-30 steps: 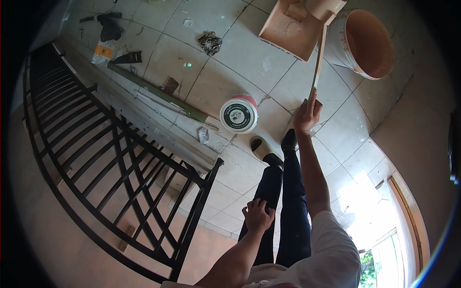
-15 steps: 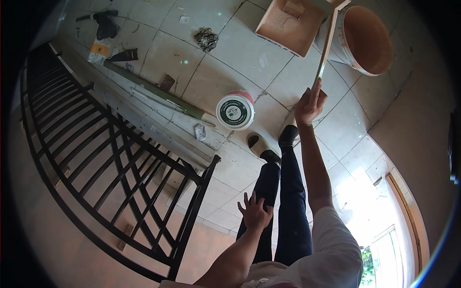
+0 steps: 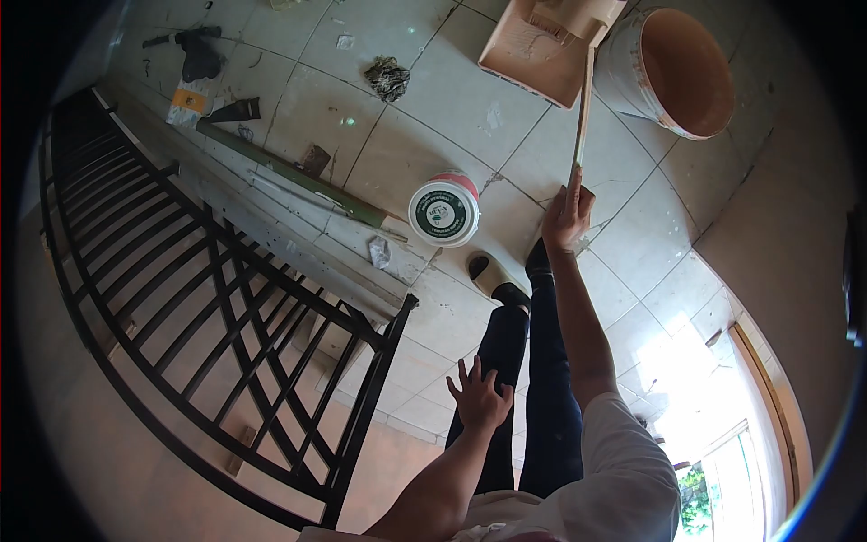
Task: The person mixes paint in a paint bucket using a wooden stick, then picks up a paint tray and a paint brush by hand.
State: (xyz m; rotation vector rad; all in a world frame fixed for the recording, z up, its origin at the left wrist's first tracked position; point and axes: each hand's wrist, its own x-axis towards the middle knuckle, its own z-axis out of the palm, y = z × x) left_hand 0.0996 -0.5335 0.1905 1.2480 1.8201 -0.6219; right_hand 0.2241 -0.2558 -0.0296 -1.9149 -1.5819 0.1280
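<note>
Head view shows the roller (image 3: pixel 591 13), coated in peach-coloured paint, at the top edge, over the right part of the paint tray (image 3: pixel 524 61) on the tiled floor (image 3: pixel 452 113). Its long, thin handle (image 3: pixel 584 108) slants down to the right hand (image 3: pixel 567 217), whose fingers are closed around the lower end, one finger laid along the shaft. The left hand (image 3: pixel 481 397) holds nothing; its fingers are spread wide over the left leg of the dark trousers (image 3: pixel 553 397), though whether it touches the cloth is hard to tell.

Just right of the tray is a large bucket (image 3: pixel 688 74), tilted in this view, its inside coated the same peach colour. Nearer the feet, a smaller tub (image 3: pixel 443 213) has a white lid with a green label. A crumpled clump (image 3: pixel 388 79) lies left of the tray. Farther left are a green strip (image 3: pixel 298 173), a dark flared piece (image 3: pixel 237 110) and a black bundle (image 3: pixel 201 59), beyond the black railing (image 3: pixel 226 298). Bright light falls at lower right.
</note>
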